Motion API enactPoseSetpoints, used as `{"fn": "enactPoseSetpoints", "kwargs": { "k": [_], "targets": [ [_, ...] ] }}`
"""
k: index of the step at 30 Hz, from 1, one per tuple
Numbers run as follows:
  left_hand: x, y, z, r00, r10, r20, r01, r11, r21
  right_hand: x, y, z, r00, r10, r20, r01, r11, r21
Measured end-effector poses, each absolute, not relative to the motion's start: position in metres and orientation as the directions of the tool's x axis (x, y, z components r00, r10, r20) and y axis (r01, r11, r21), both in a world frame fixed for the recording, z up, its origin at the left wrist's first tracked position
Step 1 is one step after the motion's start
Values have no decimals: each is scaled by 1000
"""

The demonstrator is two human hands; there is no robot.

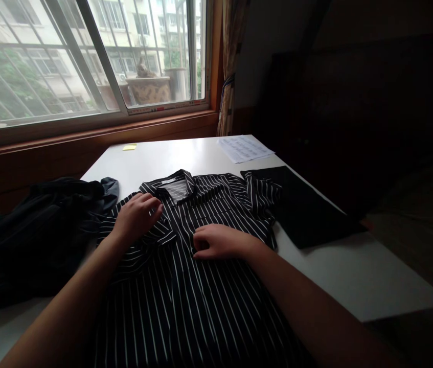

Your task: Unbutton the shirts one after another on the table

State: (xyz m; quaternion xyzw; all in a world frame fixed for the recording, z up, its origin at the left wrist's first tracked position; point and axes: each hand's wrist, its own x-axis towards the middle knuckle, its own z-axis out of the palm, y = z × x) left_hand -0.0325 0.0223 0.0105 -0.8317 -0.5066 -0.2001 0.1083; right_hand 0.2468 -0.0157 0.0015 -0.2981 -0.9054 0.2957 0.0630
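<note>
A black short-sleeved shirt with white stripes point(208, 291) lies front up, its collar toward the window. My left hand point(137, 217) rests over the sleeve on the left, which is folded inward across the chest. Its fingers are loosely bent and apart, with the thumb hidden. On the shirt's middle front is my right hand point(218, 241), fingers curled in toward the thumb at the cloth near the front opening. Any fold of fabric inside that grip is mostly hidden. The sleeve on the right point(260, 194) spreads outward.
Dark clothes point(36, 235) are heaped at the left of the white table point(327, 278). A flat black sheet point(308, 209) lies right of the shirt. Printed paper point(245, 148) and a yellow note point(129, 146) are at the far end, below a barred window point(86, 61).
</note>
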Motion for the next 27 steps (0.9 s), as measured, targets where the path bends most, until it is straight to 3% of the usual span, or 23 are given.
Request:
{"fn": "enactPoseSetpoints", "kwargs": {
  "k": [5, 8, 12, 16, 19, 23, 27],
  "targets": [
    [3, -4, 14, 782, 601, 166, 557, -793, 246, 253, -5, 0, -814, 579, -56, 462, 585, -667],
    [13, -12, 5, 854, 513, 83, 450, -811, 374, 254, -2, -1, -798, 600, -52, 477, 578, -662],
    [22, -14, -2, 820, 571, 38, 502, -751, 429, 256, 0, -6, -787, 617, -18, 467, 577, -670],
    [23, -11, -2, 744, 668, -29, 581, -625, 521, 259, 2, -9, -790, 613, -1, 441, 566, -697],
    [20, -11, 1, 674, 717, -180, 614, -407, 677, 260, 2, -9, -790, 613, 3, 429, 557, -711],
    [20, -15, 6, 638, 659, -399, 586, -79, 807, 260, 3, -11, -795, 607, -2, 421, 549, -722],
    [21, -16, 7, 629, 614, -476, 549, 83, 832, 258, 2, -11, -793, 609, -8, 422, 540, -728]
  ]
}}
